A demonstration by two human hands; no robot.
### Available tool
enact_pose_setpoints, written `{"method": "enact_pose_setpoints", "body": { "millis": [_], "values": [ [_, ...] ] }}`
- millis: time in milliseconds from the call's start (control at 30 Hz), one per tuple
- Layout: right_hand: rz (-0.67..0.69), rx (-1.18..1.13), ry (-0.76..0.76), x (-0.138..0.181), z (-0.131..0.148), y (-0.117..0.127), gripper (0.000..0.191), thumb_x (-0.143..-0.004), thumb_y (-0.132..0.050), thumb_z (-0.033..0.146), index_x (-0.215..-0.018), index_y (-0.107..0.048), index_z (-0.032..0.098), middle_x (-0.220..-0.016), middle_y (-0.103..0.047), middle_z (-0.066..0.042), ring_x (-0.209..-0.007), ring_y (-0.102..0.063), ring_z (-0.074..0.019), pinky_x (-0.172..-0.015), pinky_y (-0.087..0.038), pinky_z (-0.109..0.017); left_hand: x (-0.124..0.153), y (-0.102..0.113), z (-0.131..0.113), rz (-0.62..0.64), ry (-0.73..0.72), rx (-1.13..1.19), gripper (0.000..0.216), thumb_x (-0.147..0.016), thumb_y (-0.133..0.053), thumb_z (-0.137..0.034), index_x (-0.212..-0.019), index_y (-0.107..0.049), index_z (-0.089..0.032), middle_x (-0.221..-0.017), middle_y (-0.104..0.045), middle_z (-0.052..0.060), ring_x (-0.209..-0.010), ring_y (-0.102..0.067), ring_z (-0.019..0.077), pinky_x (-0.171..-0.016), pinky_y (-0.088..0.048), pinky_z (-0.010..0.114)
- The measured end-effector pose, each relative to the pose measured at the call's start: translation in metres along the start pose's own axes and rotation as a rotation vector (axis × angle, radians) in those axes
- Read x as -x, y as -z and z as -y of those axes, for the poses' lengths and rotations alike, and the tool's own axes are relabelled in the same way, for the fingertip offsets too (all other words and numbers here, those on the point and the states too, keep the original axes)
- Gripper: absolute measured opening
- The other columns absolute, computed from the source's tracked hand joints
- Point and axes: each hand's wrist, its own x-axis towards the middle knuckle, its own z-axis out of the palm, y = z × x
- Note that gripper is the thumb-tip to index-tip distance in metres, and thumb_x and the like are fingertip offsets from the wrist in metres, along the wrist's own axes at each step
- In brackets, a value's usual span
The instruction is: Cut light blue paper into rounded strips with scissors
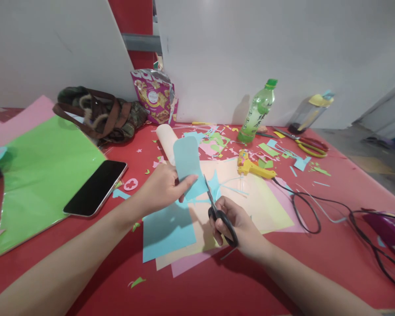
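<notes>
My left hand (163, 186) pinches a light blue paper piece (187, 162) with a rounded top, held upright above the table. My right hand (237, 224) grips black-handled scissors (219, 215), blades pointing up and touching the blue piece's lower right edge. Beneath both hands lies a stack of coloured sheets: a blue sheet (166, 230) with a cut-out, then cream, yellow (266, 202) and pink. A rolled cream paper (166, 134) lies just behind the blue piece.
A phone (95, 188) rests on a green sheet (42, 175) at left. A camouflage bag (98, 112), snack pouch (154, 94), green bottle (258, 112), yellow glue gun (253, 166) with black cable (312, 210), other scissors (307, 145) and paper scraps crowd the red table (316, 259).
</notes>
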Motion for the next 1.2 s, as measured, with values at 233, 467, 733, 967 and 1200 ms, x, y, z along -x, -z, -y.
{"method": "enact_pose_setpoints", "body": {
  "millis": [233, 467, 733, 967, 1200],
  "values": [
    [-0.030, -0.013, -0.012, 0.0001, 0.0011, -0.0014, 0.043, -0.057, -0.067, 0.045, -0.065, -0.035, 0.019, -0.050, -0.040, 0.011, -0.035, -0.041, -0.0031, -0.036, -0.032, -0.016, 0.0007, 0.0003, 0.0006, 0.011, 0.027, 0.030, 0.045, -0.079, -0.044, -0.033, -0.039, -0.051, -0.013, -0.036, -0.055, -0.001, -0.035, -0.052, 0.0070, -0.038, -0.035, 0.014],
    [-0.058, 0.009, -0.029, -0.0002, 0.0017, -0.0016, 0.041, -0.058, -0.068, 0.042, -0.065, -0.035, 0.020, -0.047, -0.040, 0.011, -0.034, -0.041, -0.0038, -0.034, -0.032, -0.017, 0.0021, 0.0007, 0.0016, 0.031, 0.038, 0.047, 0.044, -0.080, -0.043, -0.035, -0.042, -0.051, -0.013, -0.037, -0.055, -0.001, -0.036, -0.052, 0.0081, -0.038, -0.036, 0.015],
    [-0.050, 0.032, -0.053, 0.0002, 0.0024, -0.0027, 0.039, -0.061, -0.066, 0.039, -0.064, -0.033, 0.020, -0.045, -0.041, 0.012, -0.032, -0.041, -0.0035, -0.033, -0.030, -0.015, 0.0022, 0.0033, 0.0034, 0.066, 0.079, 0.057, 0.046, -0.079, -0.043, -0.037, -0.042, -0.054, -0.013, -0.039, -0.056, 0.000, -0.037, -0.053, 0.0082, -0.040, -0.039, 0.015],
    [-0.036, 0.038, -0.043, 0.0002, 0.0027, -0.0021, 0.039, -0.062, -0.065, 0.041, -0.068, -0.032, 0.021, -0.047, -0.040, 0.012, -0.032, -0.039, -0.0031, -0.033, -0.030, -0.015, 0.0019, 0.0048, 0.0030, 0.086, 0.105, 0.062, 0.047, -0.079, -0.042, -0.038, -0.041, -0.054, -0.013, -0.038, -0.056, 0.000, -0.037, -0.053, 0.0083, -0.039, -0.039, 0.016],
    [0.072, 0.017, 0.026, 0.0000, -0.0001, 0.0016, 0.041, -0.065, -0.060, 0.048, -0.075, -0.031, 0.022, -0.054, -0.040, 0.010, -0.038, -0.040, -0.0045, -0.040, -0.031, -0.019, 0.0034, 0.0049, 0.0007, 0.147, 0.149, 0.134, 0.042, -0.079, -0.042, -0.039, -0.048, -0.054, -0.013, -0.041, -0.057, 0.001, -0.037, -0.053, 0.0101, -0.038, -0.040, 0.017]
  ]
}}
